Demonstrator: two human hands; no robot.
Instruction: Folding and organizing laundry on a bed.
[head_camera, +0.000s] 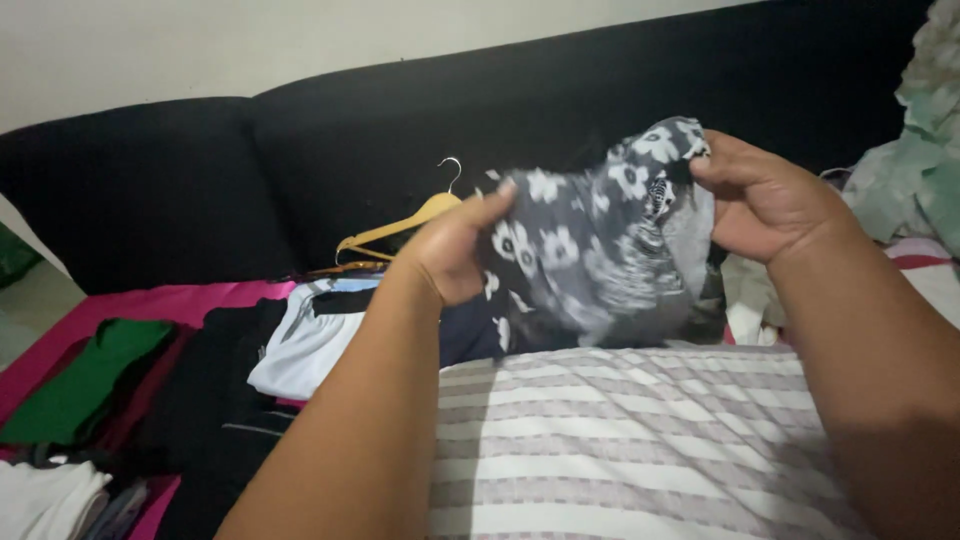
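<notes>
A dark grey garment with white flowers (590, 240) hangs between both hands in front of a black sofa back (330, 150). My left hand (455, 250) pinches its left edge, thumb on top. My right hand (765, 200) grips its upper right corner. The cloth droops down onto a striped grey and white fabric (640, 440) spread below the hands.
Wooden hangers (400, 228) lean against the sofa back. Folded clothes lie at the left on a pink cover (130, 305): a white shirt (305, 345), black pieces (215, 400), a green piece (90, 375). A pale green heap of cloth (915, 170) rises at the right.
</notes>
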